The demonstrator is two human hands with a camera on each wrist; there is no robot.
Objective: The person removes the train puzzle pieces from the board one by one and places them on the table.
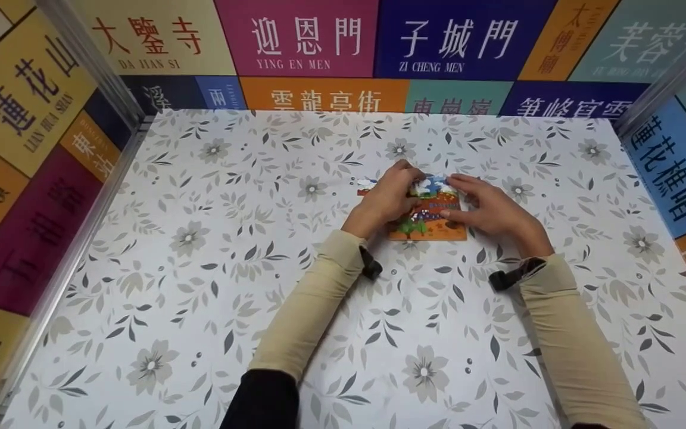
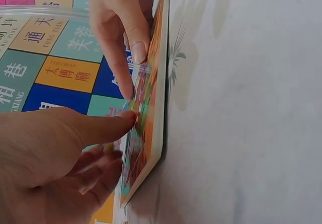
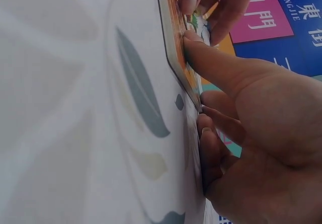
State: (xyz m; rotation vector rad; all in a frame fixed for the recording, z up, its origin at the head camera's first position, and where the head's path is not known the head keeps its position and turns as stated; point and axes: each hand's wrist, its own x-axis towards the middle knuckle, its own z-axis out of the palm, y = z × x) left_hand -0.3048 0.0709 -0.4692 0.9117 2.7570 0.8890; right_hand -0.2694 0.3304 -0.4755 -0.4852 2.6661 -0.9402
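Note:
A flat jigsaw puzzle [image 1: 428,232] with an orange, green and cloudy-sky picture lies on the patterned tabletop. Its thin pale edge [image 3: 175,63] shows in the right wrist view. My left hand [image 1: 389,192] covers its upper left part, thumb and fingers pinching at the picture; in the left wrist view the thumb lies on its shiny surface [image 2: 143,128]. A cloud-printed strip [image 1: 367,186] juts out left of that hand. At the right edge my right hand [image 1: 495,207] grips the puzzle, thumb over the face and fingers round the upper corner.
White tabletop [image 1: 200,310] with grey flowers and leaves spreads around the puzzle. Colourful panels [image 1: 313,42] with Chinese lettering stand along the back and both sides. A dark wrist strap [image 1: 507,279] sits at the right sleeve.

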